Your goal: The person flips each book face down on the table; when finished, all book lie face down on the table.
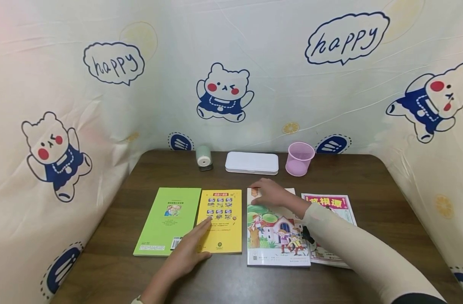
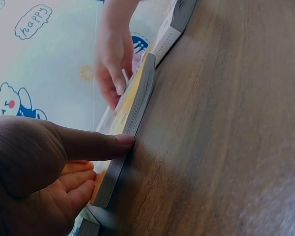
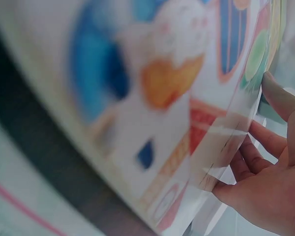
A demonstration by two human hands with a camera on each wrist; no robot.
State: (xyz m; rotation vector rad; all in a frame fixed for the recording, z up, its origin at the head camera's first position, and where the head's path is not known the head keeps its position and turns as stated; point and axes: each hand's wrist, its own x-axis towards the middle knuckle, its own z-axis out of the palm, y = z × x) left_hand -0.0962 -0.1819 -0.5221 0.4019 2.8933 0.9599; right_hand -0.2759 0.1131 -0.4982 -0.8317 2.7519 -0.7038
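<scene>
Four books lie in a row across the dark table. My left hand [image 1: 189,249] rests at the lower left of the yellow book [image 1: 225,228], fingers straight over its cover. In the left wrist view the thumb [image 2: 96,143] touches this book's near page edge. Left of it lies a green book [image 1: 161,223]. My right hand [image 1: 271,193] reaches across the top of a book with a house and children on its cover [image 1: 271,245]. Its spread fingertips are right at that book's edge in the right wrist view. A pink-bordered book [image 1: 332,200] is partly hidden under the right sleeve.
Along the back of the table stand a small green device [image 1: 203,156], a flat white case [image 1: 251,162] and a pink cup [image 1: 299,158]. A printed cloth with bears [image 1: 225,93] hangs behind and at both sides of the table [image 1: 117,270].
</scene>
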